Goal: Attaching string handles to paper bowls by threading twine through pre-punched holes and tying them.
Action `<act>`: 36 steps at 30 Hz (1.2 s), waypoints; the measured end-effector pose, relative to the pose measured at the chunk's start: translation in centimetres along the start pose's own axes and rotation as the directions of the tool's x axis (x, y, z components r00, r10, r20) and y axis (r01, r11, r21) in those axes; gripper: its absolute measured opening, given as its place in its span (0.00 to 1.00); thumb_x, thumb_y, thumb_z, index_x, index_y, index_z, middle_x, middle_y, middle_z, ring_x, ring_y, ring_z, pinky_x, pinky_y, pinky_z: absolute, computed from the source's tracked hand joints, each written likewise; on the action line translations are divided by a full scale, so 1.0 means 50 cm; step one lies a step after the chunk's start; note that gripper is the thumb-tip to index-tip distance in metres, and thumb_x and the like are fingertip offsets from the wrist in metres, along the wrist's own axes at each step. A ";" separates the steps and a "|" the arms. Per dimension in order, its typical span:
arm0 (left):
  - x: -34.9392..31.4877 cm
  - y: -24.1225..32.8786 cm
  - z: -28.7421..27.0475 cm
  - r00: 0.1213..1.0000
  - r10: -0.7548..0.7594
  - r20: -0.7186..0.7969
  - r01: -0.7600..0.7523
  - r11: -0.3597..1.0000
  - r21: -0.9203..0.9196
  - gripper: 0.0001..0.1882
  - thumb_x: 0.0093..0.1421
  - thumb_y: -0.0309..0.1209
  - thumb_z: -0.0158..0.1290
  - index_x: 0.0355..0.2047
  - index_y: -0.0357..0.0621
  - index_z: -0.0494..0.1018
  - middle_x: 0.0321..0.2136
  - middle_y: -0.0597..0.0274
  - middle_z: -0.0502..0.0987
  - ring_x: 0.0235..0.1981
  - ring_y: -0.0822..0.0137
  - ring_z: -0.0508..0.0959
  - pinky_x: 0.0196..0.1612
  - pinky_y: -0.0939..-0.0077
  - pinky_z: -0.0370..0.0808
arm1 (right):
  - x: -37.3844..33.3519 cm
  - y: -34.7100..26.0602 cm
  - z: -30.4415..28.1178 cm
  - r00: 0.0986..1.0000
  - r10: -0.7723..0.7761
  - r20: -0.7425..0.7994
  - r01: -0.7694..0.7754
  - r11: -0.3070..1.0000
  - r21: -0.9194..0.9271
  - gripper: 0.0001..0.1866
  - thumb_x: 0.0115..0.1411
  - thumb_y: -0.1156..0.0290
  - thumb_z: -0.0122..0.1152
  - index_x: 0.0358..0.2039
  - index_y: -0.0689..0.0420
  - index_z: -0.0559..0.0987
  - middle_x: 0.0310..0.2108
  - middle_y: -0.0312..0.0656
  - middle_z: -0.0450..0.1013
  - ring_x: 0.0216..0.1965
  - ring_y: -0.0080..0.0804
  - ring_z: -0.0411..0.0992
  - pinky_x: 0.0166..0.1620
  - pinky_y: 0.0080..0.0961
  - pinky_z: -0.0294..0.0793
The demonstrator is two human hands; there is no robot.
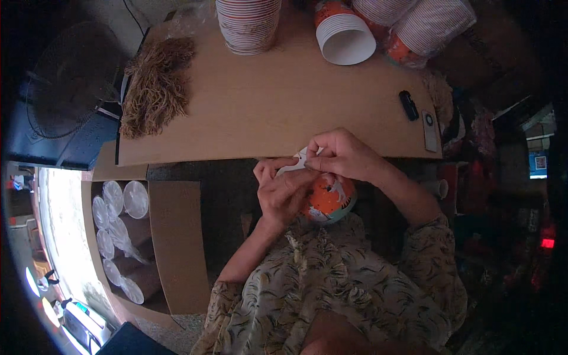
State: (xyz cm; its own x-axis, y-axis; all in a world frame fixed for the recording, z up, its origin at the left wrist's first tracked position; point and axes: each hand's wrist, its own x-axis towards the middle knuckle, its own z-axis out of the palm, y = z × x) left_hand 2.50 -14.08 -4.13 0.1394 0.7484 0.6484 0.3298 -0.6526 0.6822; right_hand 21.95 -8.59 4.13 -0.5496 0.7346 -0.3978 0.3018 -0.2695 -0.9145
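An orange paper tub (328, 198) with a white and green printed pattern is held close to my body, just below the table's front edge. Its white part (300, 158) shows between my fingers. My left hand (277, 190) is closed around the tub's left side, fingers bent over it. My right hand (343, 157) pinches at the white part, thumb and forefinger together. Whether a thin thing lies in that pinch is too small to tell. Both hands partly hide the tub.
Brown twine strands (157, 89) lie on the table (266, 106) at left. Stacked tubs (248, 26), white-mouthed tubs (346, 44) and bagged tubs (432, 29) line the back. A black tool (408, 105) lies at right. An open carton (177, 248) holds plastic-wrapped stacks (136, 200).
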 end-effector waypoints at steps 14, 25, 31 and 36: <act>-0.011 0.015 -0.008 0.991 0.129 0.043 -0.136 0.941 0.309 0.20 0.47 0.33 0.66 0.43 0.54 0.82 0.39 0.73 0.83 0.47 0.65 0.80 0.57 0.56 0.61 | 0.024 -0.008 -0.018 0.996 0.041 0.081 -0.042 0.999 0.007 0.10 0.61 0.67 0.67 0.35 0.62 0.82 0.17 0.31 0.72 0.16 0.14 0.66 0.19 0.15 0.62; 0.004 0.034 -0.008 0.998 -0.060 0.006 0.058 0.982 0.181 0.11 0.50 0.28 0.69 0.35 0.49 0.82 0.38 0.67 0.84 0.49 0.63 0.80 0.59 0.61 0.63 | 0.002 -0.029 -0.012 0.999 -0.007 -0.047 0.002 0.994 -0.114 0.07 0.61 0.73 0.64 0.29 0.63 0.78 0.18 0.33 0.73 0.19 0.16 0.68 0.23 0.18 0.66; 0.022 0.039 -0.010 0.892 -0.444 0.086 0.451 0.860 -0.239 0.05 0.54 0.27 0.67 0.33 0.48 0.84 0.35 0.69 0.85 0.55 0.63 0.78 0.64 0.58 0.57 | -0.005 -0.014 -0.030 1.000 0.011 -0.009 -0.013 0.974 -0.224 0.05 0.59 0.77 0.62 0.28 0.63 0.77 0.20 0.31 0.73 0.22 0.14 0.68 0.26 0.19 0.68; 0.034 0.030 -0.028 0.911 -0.374 0.174 0.395 0.912 -0.111 0.08 0.53 0.29 0.68 0.34 0.51 0.84 0.36 0.69 0.85 0.56 0.61 0.77 0.63 0.58 0.57 | -0.004 -0.009 -0.037 1.000 0.017 0.013 -0.014 0.978 -0.209 0.05 0.57 0.76 0.63 0.28 0.62 0.77 0.20 0.30 0.73 0.22 0.14 0.68 0.26 0.20 0.67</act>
State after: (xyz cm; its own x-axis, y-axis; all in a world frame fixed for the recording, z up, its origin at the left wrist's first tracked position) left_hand 1.94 -13.94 -1.55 0.1665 0.9463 0.2770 0.2518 -0.3124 0.9160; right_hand 23.36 -7.48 4.78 -0.5545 0.7219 -0.4139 0.4657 -0.1429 -0.8733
